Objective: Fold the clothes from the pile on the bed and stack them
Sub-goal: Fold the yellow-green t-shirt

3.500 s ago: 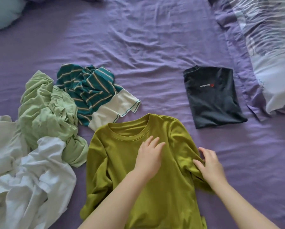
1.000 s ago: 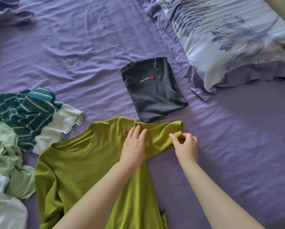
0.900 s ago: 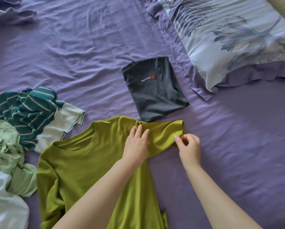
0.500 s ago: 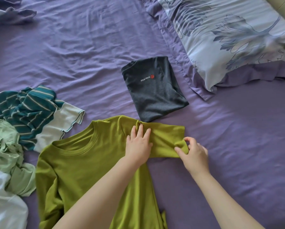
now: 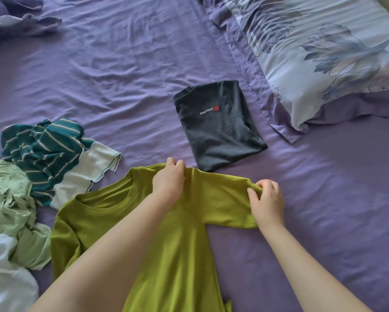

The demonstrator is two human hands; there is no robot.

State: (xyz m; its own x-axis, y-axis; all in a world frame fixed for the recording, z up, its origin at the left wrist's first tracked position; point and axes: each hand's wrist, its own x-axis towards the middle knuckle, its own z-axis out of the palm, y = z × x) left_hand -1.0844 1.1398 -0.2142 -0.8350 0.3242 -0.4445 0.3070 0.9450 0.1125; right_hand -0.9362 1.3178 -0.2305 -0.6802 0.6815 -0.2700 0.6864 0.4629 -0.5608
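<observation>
An olive-green long-sleeved shirt [image 5: 112, 224] lies face up on the purple bed sheet [image 5: 126, 70], neck toward the far side. My left hand [image 5: 167, 180] grips its right shoulder seam with curled fingers. My right hand [image 5: 266, 200] pinches the upper edge of the folded-back right sleeve, which stretches flat between both hands. A folded dark grey shirt [image 5: 218, 127] with a small logo lies just beyond. At the left sits the pile: a teal striped shirt [image 5: 47, 149], a pale green garment [image 5: 11, 199] and a white one [image 5: 4, 280].
A floral pillow [image 5: 324, 52] fills the upper right corner. Crumpled purple-grey fabric [image 5: 24, 18] lies at the top left. Bare sheet stretches to the right of the green shirt.
The sleeve was pulled out to the right and flattened. My left hand slid up to the shoulder seam and curled, while my right hand shifted along the sleeve end and pinched its upper edge.
</observation>
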